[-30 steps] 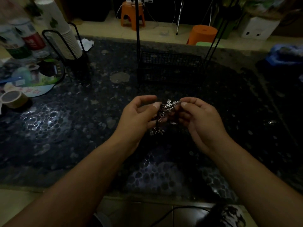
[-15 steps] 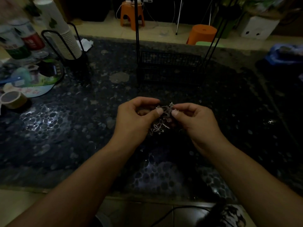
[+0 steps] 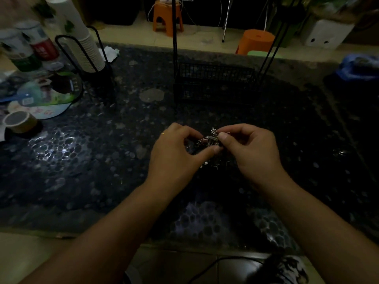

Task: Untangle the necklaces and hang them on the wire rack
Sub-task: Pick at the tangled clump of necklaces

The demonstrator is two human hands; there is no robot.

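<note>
I held a small, tangled clump of thin silver chain necklaces (image 3: 209, 140) between both hands, just above the dark, pebble-patterned glossy table (image 3: 86, 160). My left hand (image 3: 176, 154) had its grip clamped on the clump, the thumb reaching across beneath it. My right hand (image 3: 250, 152) pinched the clump's upper right edge, thumb and forefinger pressed together on the metal.

Compared with 1 second earlier, my hands had drawn closer, and the loose strand that then stretched between them was gathered back into the knot. A few links dangled below my left thumb. I judge this meant I was re-gripping to find a fresh loop, not pulling one free, so the untangling was at an early stage.

The black wire rack (image 3: 214, 83), with its mesh basket and tall thin uprights, stood well beyond my hands at the far side of the table. I could see no necklace hanging on it. The dim light hid individual chains.
</note>
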